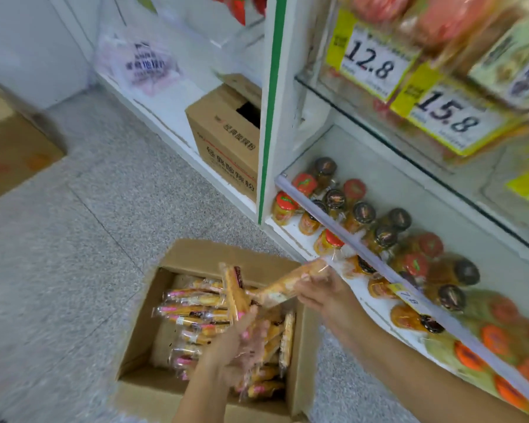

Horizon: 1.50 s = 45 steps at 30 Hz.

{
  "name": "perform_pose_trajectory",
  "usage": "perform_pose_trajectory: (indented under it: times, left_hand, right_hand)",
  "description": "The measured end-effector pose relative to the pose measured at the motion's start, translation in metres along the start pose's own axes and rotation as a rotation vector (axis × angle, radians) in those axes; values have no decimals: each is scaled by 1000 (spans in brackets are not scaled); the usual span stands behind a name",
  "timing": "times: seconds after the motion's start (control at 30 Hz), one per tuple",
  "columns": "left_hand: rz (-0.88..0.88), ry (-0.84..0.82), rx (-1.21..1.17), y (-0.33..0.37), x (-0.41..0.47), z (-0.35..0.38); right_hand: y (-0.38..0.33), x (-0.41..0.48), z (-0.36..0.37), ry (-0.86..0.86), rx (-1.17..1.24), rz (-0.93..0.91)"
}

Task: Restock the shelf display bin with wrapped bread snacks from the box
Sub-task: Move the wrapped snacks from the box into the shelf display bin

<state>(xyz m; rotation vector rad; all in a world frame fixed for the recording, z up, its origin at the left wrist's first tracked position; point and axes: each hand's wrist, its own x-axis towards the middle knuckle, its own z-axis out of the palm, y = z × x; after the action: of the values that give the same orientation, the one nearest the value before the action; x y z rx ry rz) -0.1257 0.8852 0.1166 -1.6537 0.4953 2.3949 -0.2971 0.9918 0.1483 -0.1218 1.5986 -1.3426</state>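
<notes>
An open cardboard box (196,254) stands on the floor, filled with several wrapped bread snacks (193,303) in clear and pink wrappers. My left hand (239,340) is over the box and grips one wrapped bread snack (231,288) upright by its lower end. My right hand (321,293) holds another wrapped bread snack (287,285) above the box's right side, its far end pointing toward the lowest shelf. The picture is blurred by motion. The display bin cannot be told apart among the shelves.
A shelf unit (333,224) rises on the right with jars (333,199) on the bottom level and price tags (370,61) above. A second cardboard box (226,141) sits on the low ledge to the left. A plastic bag (141,62) lies further back.
</notes>
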Motion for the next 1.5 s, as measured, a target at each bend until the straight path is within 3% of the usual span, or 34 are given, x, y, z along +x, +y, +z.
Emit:
perform_pose_trajectory:
  times: [0.07,0.17,0.3,0.53,0.7,0.97,1.2,1.33,1.5]
  left_hand:
    - [25,-52,-188,7,-39,28]
    - [98,-150,-244,20,-103,65]
    - [211,-203,-128,30,-177,99]
    - [388,-268,147,39,-273,130]
    - [583,-316,333,53,-320,134]
    - [796,-360,770,102,-381,141]
    - [911,-430,1030,144,-428,164]
    - [944,-392,1135,170,-451,188]
    - [1029,-400,1062,208,-473,238]
  right_hand:
    - [-36,-34,2,-79,-96,-98]
    - [-96,-83,4,-223,-234,-188]
    - [-157,-146,1,-302,-453,-362]
    - [-223,-218,9,-344,-404,-440]
    - [-251,-248,21,-196,-217,-360]
    - [-295,-283,71,56,-280,-336]
    - [-348,-313,103,94,-216,-290]
    - [-387,-331,105,212,-165,-365]
    - [-459,-358,78,373,-1,-537]
